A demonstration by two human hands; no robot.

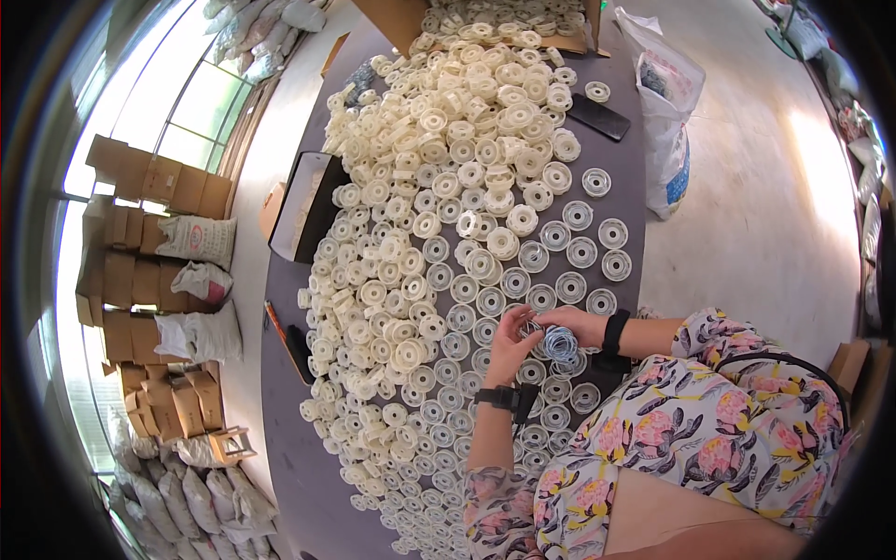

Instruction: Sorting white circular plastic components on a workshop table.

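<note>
I see the left hand (509, 347) pinching silvery rings (530, 328), the right hand (581, 324) grasping a bluish coil (561, 344); cream plastic spools (490, 89) heap toward eleven o'clock.

Pale plastic wheels (390, 250): hundreds, too heaped to tally. One each: phone (599, 118), black tray (329, 217), white sack (679, 154), bluish bundle (560, 345). Black wristbands (497, 398): 2. Hands: 2, left hand (511, 347), right hand (581, 325).

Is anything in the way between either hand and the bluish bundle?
Nothing visible is. The left hand and right hand hold the bundle between them. The nearest spools lie around and below the hands, not in between.
</note>
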